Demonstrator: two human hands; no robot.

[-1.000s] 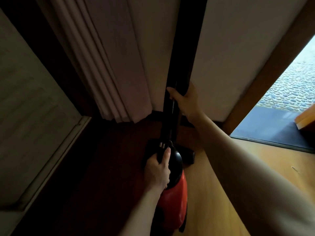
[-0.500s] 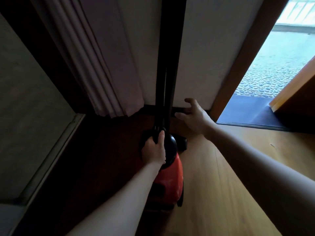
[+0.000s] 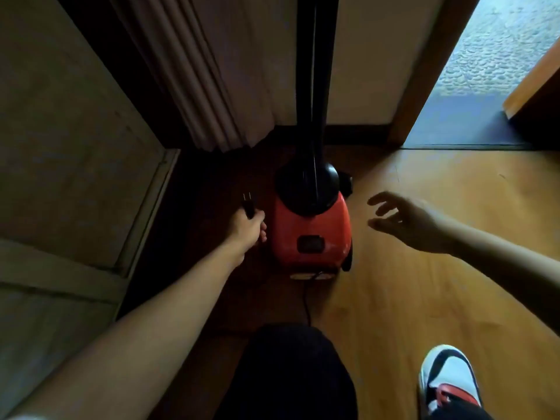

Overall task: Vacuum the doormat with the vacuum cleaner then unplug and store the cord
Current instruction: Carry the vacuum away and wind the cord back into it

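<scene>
The left hand reaches low with fingers closed, while the right hand hovers, fingers spread.

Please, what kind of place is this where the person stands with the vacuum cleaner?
Most likely a home's entryway, in a corner beside an open outer door. A wooden floor meets a doorway giving onto pebbled ground outside, a pleated curtain hangs in the corner, and a red vacuum cleaner stands there.

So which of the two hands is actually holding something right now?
The left hand, beside the red vacuum cleaner, grips the black plug with its prongs pointing up. The right hand hangs open over the wooden floor, fingers spread, touching nothing.
</scene>
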